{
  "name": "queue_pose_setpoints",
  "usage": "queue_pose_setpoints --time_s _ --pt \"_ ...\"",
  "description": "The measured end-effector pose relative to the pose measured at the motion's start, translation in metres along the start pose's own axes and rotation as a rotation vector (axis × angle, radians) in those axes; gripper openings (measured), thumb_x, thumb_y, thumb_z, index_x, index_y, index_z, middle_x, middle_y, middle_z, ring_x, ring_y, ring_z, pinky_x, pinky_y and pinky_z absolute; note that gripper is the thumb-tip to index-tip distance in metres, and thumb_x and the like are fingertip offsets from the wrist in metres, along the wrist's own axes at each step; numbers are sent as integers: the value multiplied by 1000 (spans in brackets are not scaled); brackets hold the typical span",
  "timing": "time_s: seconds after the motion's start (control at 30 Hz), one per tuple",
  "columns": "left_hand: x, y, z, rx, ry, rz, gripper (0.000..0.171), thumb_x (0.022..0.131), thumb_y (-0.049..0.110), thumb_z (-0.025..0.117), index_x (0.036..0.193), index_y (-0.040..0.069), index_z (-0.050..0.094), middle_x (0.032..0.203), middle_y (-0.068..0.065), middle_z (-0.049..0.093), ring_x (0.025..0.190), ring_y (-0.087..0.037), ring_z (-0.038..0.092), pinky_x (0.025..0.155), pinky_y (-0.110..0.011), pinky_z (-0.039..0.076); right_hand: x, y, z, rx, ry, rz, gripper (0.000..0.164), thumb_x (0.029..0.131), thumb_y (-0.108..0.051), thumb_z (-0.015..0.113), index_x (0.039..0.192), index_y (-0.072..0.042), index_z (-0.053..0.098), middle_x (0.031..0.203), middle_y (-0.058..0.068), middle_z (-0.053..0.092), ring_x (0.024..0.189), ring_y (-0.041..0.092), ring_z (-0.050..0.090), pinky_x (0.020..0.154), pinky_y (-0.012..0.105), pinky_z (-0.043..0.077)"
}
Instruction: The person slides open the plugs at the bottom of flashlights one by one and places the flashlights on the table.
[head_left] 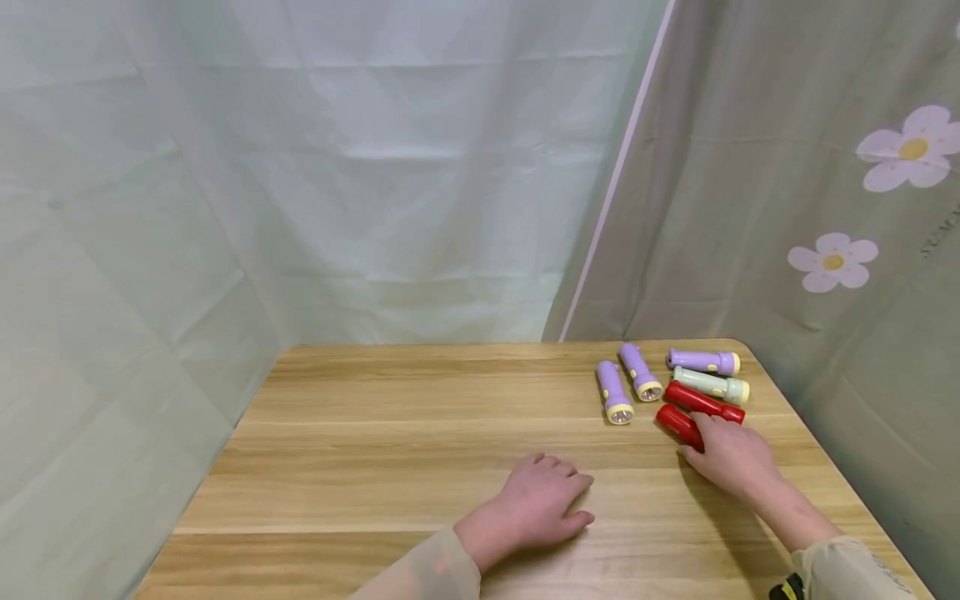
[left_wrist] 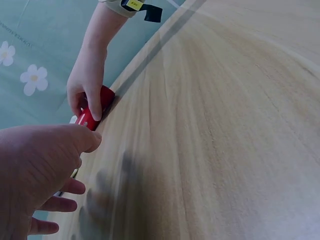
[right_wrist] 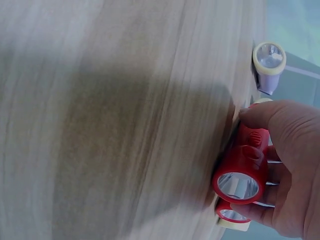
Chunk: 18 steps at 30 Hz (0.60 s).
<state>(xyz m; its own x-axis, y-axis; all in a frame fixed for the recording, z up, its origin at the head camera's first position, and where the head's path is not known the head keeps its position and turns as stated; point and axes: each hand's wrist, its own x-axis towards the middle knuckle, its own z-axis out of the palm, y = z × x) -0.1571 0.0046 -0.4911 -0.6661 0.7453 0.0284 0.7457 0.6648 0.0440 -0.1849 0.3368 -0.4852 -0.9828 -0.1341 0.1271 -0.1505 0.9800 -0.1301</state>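
Observation:
At the right side of the table, my right hand (head_left: 733, 457) grips a red flashlight (right_wrist: 245, 160), thumb on one side and fingers curled round the other. Its lens faces the right wrist camera. Just behind it lies a second red flashlight (head_left: 686, 396), alongside a pale green flashlight (head_left: 699, 382) and a purple flashlight (head_left: 697, 361), roughly in a row. Two more purple flashlights, one nearer (head_left: 612, 387) and one farther (head_left: 636, 367), lie to the left with lenses toward me. My left hand (head_left: 542, 502) is over the front middle of the table, fingers spread and holding nothing.
The wooden table (head_left: 360, 450) has its right edge close beside the flashlights. A pale curtain (head_left: 420, 183) hangs behind the table and down both sides, with printed flowers on the right. A black strap (head_left: 786, 588) shows at my right sleeve.

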Motion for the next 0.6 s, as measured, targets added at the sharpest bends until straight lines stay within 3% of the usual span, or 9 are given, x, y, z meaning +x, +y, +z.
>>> queue_pose_setpoints --time_s 0.2,0.47,0.6 --pt "-3 -1 5 -7 25 8 52 99 59 55 139 26 62 133 6 63 125 -18 57 109 -48 41 2 1 -8 32 -68 25 43 83 -27 76 115 -1 63 92 10 67 73 28 60 60 53 47" --pt "-4 -2 6 -9 25 6 51 99 58 56 138 26 63 134 6 63 126 -18 57 109 -47 41 1 0 -12 28 -132 36 55 86 -25 77 132 1 60 105 18 70 80 34 64 65 58 51" --pt "-4 -2 5 -8 23 7 51 99 58 56 138 26 63 134 6 63 126 -17 56 110 -47 41 -1 0 -12 25 -130 29 57 85 -24 81 132 0 60 107 20 70 83 35 65 66 59 52"
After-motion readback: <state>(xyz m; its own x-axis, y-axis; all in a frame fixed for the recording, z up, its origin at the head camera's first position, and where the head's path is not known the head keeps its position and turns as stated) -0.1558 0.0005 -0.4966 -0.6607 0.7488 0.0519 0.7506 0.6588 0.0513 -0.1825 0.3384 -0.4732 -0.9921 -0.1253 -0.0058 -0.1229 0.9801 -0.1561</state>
